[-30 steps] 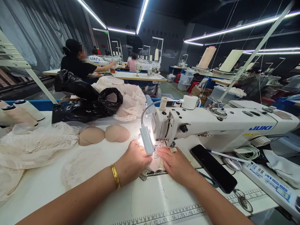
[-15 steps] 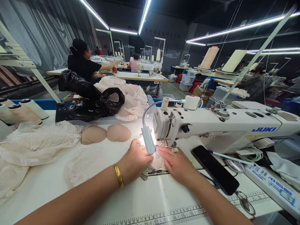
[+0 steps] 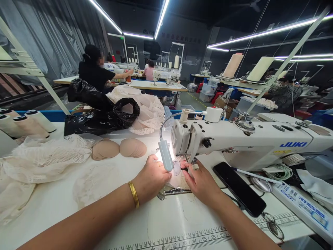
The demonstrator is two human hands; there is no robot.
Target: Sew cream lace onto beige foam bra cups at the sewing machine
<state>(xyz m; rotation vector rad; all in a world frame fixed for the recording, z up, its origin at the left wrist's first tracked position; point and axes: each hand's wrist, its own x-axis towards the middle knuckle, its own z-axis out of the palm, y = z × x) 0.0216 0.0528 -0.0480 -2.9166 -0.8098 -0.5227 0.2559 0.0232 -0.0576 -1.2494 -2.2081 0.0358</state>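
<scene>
A small pale pink fabric piece (image 3: 177, 181) lies on the bed of the white sewing machine (image 3: 223, 135), under the needle area. My left hand (image 3: 152, 177), with a gold bangle at the wrist, is closed on the fabric's left side, its fingertips partly behind the grey lamp head (image 3: 165, 154). To the right of the needle, my right hand (image 3: 201, 180) has its fingers stretched forward, thumb apart from the index finger. Its fingertips reach the fabric's right side beside the presser foot. A small dark spot between thumb and finger is too small to name.
Stacked beige oval pads (image 3: 132, 148) and cream lace fabric (image 3: 52, 156) lie to the left. Behind them sits a black plastic bag (image 3: 88, 119). A black phone (image 3: 239, 189) rests right of my right hand. A person (image 3: 95, 69) works at another table ahead.
My right hand's fingers have drawn back slightly to the right, and the thumb has spread from the index finger. More fabric shows near the needle. My left hand stays about where it was.
</scene>
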